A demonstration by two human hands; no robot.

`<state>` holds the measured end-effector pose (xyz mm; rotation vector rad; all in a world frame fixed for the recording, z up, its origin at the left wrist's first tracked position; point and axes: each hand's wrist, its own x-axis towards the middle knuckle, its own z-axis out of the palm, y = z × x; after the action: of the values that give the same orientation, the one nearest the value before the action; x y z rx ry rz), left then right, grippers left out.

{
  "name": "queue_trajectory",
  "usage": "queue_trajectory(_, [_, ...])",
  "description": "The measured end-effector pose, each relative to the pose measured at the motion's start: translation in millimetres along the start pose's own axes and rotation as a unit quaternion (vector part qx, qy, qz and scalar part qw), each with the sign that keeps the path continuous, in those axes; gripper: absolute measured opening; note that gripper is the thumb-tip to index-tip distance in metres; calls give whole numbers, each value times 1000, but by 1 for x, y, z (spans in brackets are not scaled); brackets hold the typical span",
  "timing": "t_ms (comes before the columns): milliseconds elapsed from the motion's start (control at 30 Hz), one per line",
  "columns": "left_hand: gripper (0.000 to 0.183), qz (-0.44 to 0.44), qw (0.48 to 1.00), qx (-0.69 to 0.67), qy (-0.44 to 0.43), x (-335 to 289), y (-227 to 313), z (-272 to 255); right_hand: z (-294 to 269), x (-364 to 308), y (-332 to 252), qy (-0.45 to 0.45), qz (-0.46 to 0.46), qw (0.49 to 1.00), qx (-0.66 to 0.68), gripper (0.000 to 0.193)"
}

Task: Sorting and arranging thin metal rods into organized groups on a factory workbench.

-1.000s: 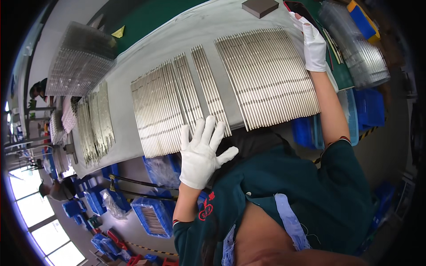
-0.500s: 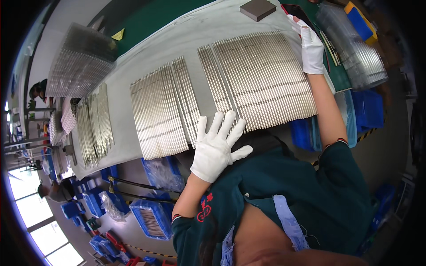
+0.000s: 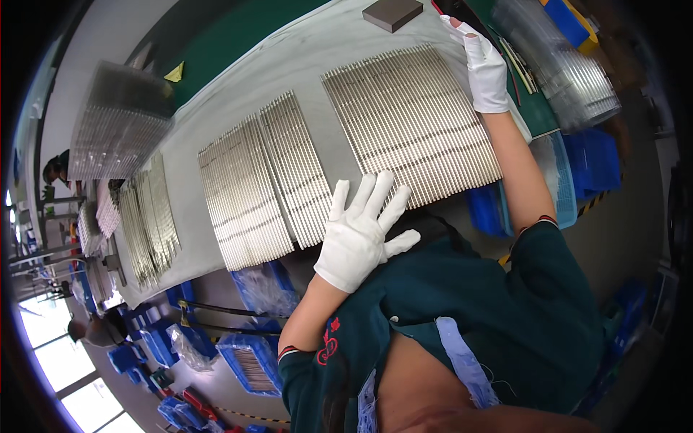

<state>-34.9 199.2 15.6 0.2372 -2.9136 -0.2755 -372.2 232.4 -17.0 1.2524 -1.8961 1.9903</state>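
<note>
Slim silvery metal rods lie side by side on a pale cloth in three groups: a left block [image 3: 242, 195], a narrower middle strip [image 3: 296, 173] and a wide right block [image 3: 411, 123]. My left hand [image 3: 361, 234], in a white glove, has its fingers spread. Its fingertips are at the near ends of the rods, by the gap between the strip and the wide block. My right hand [image 3: 487, 76], gloved with some fingertips bare, stretches out past the wide block's far right corner. It is open beside a dark, red-edged flat object [image 3: 462, 13]. Neither hand holds anything.
A dark grey block [image 3: 392, 14] sits at the far edge of the cloth [image 3: 238, 90]. Clear plastic trays are stacked at left [image 3: 119, 123] and right [image 3: 563, 68]. More rods [image 3: 148, 220] lie far left. Blue crates [image 3: 249, 361] stand below the table.
The gap inside the right block has closed, making one block. At left, the middle strip now looks wider and the left block narrower. My left hand stays spread; the whole view has shifted slightly.
</note>
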Motion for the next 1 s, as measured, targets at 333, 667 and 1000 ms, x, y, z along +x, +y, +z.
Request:
queue_trajectory(333, [70, -34, 999, 26, -17, -13, -6, -6, -4, 0, -1, 4, -1, 1000, 7, 39])
queue_trajectory(667, [73, -41, 999, 17, -4, -14, -6, -4, -1, -2, -1, 15, 10, 999, 30, 40])
queue_trajectory(1000, [74, -7, 1000, 11, -6, -2, -1, 5, -3, -1, -9, 12, -2, 1000, -6, 40])
